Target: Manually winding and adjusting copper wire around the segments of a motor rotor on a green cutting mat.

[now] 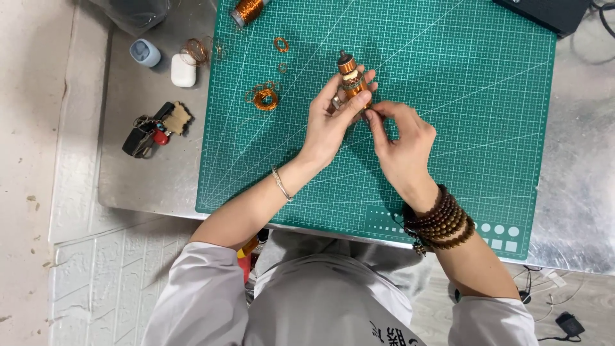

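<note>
A: What does the left hand (330, 122) have?

B: It is closed around a small copper-wound coil (351, 78), fingers wrapped behind it and the thumb pressed along its front. The coil stands nearly upright, its dark tip pointing away from the person, above the middle of the green cutting mat (448, 115).

A: And the right hand (400, 144)?

B: Its thumb and forefinger are pinched together right at the lower end of the coil, touching the left thumb. Whatever sits between those fingertips is too fine to make out; the other fingers are curled loosely.

A: What lies around them?

B: To the left on the mat, a loose bundle of copper wire (264, 97), and beyond it a small wire ring (281, 44). A spool of copper wire (246, 10) rests at the mat's far edge. Off the mat, on the metal table (147, 186), there is a white earbud case (182, 70), a pale blue case (145, 52), another tangle of wire (196, 51) and a bunch of keys with a wooden tag (157, 127).

A: Anything on the wrists?

B: A thin silver bangle (281, 184) on the left, and wound brown wooden beads (442, 221) on the right
</note>
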